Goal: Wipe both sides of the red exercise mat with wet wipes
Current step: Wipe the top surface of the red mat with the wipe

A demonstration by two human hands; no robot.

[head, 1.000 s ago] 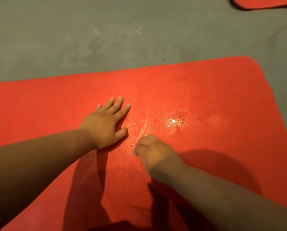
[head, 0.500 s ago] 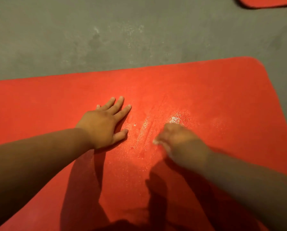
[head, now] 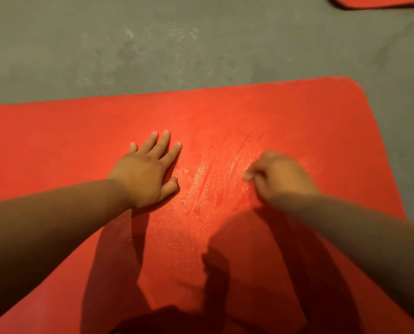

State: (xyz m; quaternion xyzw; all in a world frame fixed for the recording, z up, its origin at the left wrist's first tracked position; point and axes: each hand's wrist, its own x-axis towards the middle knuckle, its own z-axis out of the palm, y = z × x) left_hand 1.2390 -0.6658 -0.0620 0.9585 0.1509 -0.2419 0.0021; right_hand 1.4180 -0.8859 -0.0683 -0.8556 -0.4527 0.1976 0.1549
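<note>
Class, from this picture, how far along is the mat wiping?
Done: wet streaks glisten mid-mat. In hand: the right hand, blurred, grips a pale wet wipe beside them; the left hand presses the red mat. Left: the matte left stretch and the underside.

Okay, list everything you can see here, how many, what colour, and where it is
mat: one, red, flat on the floor, fills most of the view
second mat: one, red, only an edge shows at top right
floor: one, grey, beyond and right of the mat
wet streaks: several, glistening, on the mat between the hands
wipe: one, whitish, just a small bit shows at the right fingertips
left hand: one, flat on the mat, fingers straight
right hand: one, blurred, fingers curled on the wipe, on the mat
</note>
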